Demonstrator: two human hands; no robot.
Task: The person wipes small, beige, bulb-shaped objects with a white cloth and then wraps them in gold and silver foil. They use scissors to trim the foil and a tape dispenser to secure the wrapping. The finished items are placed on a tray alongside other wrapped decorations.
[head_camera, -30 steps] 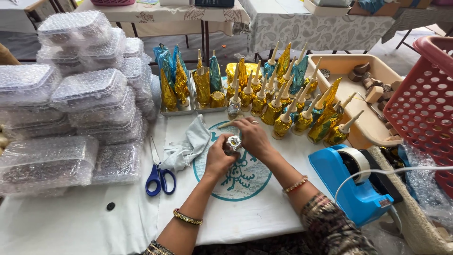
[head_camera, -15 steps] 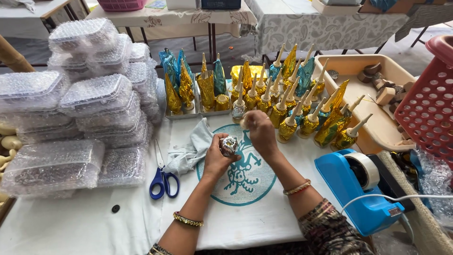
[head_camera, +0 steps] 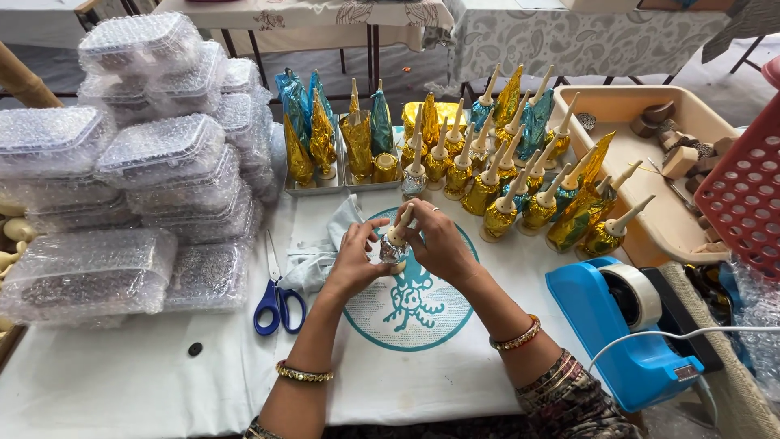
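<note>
While both hands meet over the white cloth (head_camera: 455, 382) with its teal printed emblem, the left hand (head_camera: 351, 262) is closed around the base of a small cone-shaped piece (head_camera: 396, 241), silvery foil at its bottom and a bare cream tip pointing up, and the right hand (head_camera: 439, 244) is pinched on the same piece from the other side, fingers pressed to the foil. The piece sits between the two palms, lifted just above the cloth.

Just left of the left hand lies a crumpled pale rag (head_camera: 325, 252), and beyond it blue-handled scissors (head_camera: 276, 297). Further left stand stacked bubble-wrapped boxes (head_camera: 154, 171). Ahead of the fingertips are rows of finished gold and teal foil cones (head_camera: 504, 171). To the right of the right forearm sits a blue tape dispenser (head_camera: 630, 333).

The thin foil looks likely to tear or crease if the fingers squeeze too hard, and the narrow tip could slip out of the grip. A careless elbow or reach forward could topple the closely packed cones ahead.
</note>
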